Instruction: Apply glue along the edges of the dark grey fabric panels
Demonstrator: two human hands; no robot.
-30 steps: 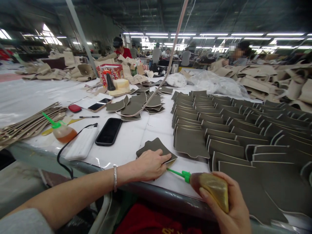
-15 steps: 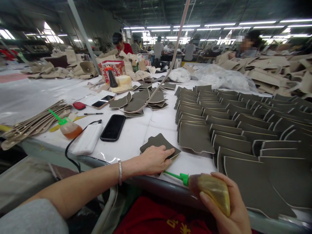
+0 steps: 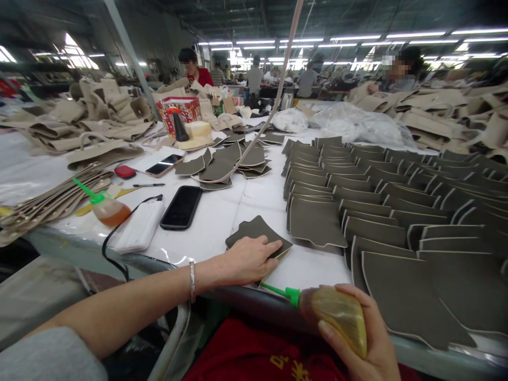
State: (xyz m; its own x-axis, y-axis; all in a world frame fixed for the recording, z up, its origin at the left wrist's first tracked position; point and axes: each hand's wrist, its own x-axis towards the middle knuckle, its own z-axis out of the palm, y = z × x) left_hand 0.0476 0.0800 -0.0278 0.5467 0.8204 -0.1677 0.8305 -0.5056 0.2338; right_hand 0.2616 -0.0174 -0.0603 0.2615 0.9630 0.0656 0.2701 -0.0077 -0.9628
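One translucent amber bottle (image 3: 337,310), thin green nozzle (image 3: 292,297), dark grey-brown panel (image 3: 256,228)

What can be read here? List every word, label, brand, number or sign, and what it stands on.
No text reads with certainty.
Red cloth at the person's lap: yellow characters, too unclear to quote.
Red patterned box: any print is too small to read.
Bottle in the right hand: no lettering shows.
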